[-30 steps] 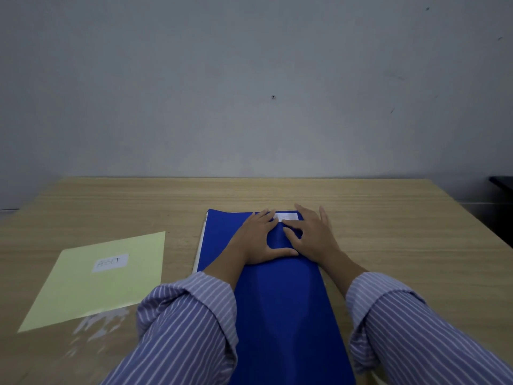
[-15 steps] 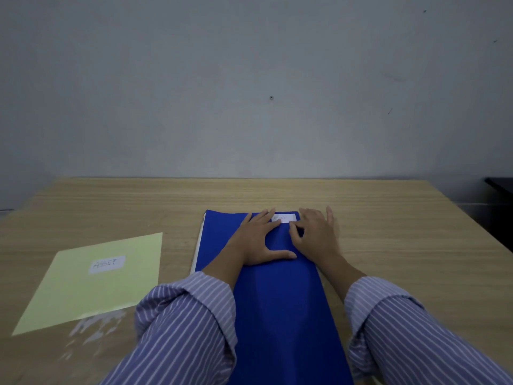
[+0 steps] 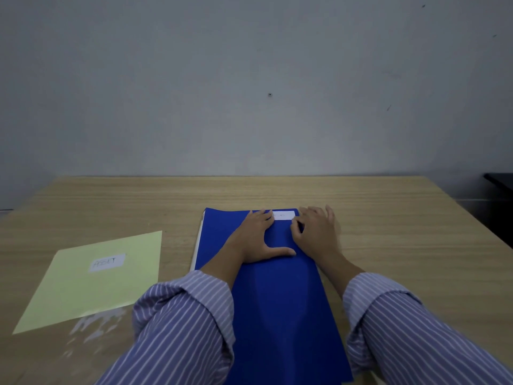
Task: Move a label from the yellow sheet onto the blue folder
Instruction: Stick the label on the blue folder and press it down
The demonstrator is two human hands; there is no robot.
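A blue folder (image 3: 277,295) lies lengthwise on the table in front of me. A white label (image 3: 283,215) sits flat near its far edge. My left hand (image 3: 259,237) rests palm down on the folder, fingers spread, fingertips at the label's left end. My right hand (image 3: 316,232) lies flat at the label's right end, partly over the folder's right edge, fingers loosely curled. Neither hand grips anything. On the left lies the yellow sheet (image 3: 83,290), and on it a second white label (image 3: 107,262) that reads ASSET.
The wooden table (image 3: 402,245) stretches to a grey wall at the back. Pale scuffed patches (image 3: 94,326) mark the surface just below the yellow sheet. A dark piece of furniture (image 3: 499,184) stands past the table's right edge.
My right hand has slid rightwards off the label to its right end, uncovering more of it. My left hand has stayed flat on the folder.
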